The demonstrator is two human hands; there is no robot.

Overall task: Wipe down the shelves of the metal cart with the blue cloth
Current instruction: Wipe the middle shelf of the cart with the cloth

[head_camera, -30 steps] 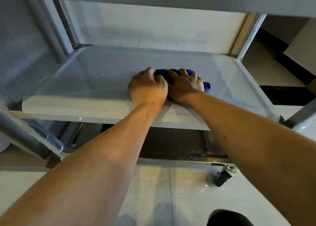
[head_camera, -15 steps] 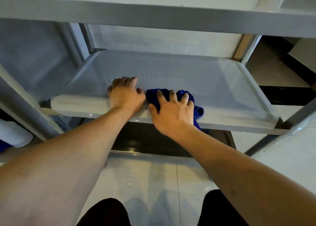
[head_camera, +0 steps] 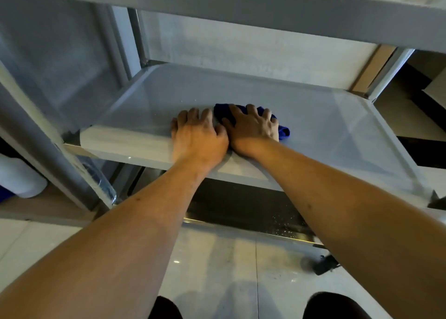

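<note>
The metal cart's middle shelf (head_camera: 325, 130) is a grey tray with a raised rim, under the top shelf (head_camera: 265, 7). A crumpled blue cloth (head_camera: 283, 131) lies on it near the front middle. My right hand (head_camera: 252, 127) presses flat on the cloth with fingers spread, covering most of it. My left hand (head_camera: 196, 135) rests palm down on the bare shelf right beside it, thumbs touching. A few water droplets (head_camera: 193, 100) dot the shelf behind my left hand.
The dark bottom shelf (head_camera: 241, 207) shows below with wet specks, and a black caster wheel (head_camera: 324, 265) stands on the pale tiled floor. Cart uprights rise at left (head_camera: 60, 154) and back right (head_camera: 388, 72). A white container (head_camera: 19, 178) sits at far left. My knees show at the bottom.
Both hands slid forward from the shelf's front edge toward its middle, carrying the cloth along. The droplets ahead of the left hand are mostly gone.
</note>
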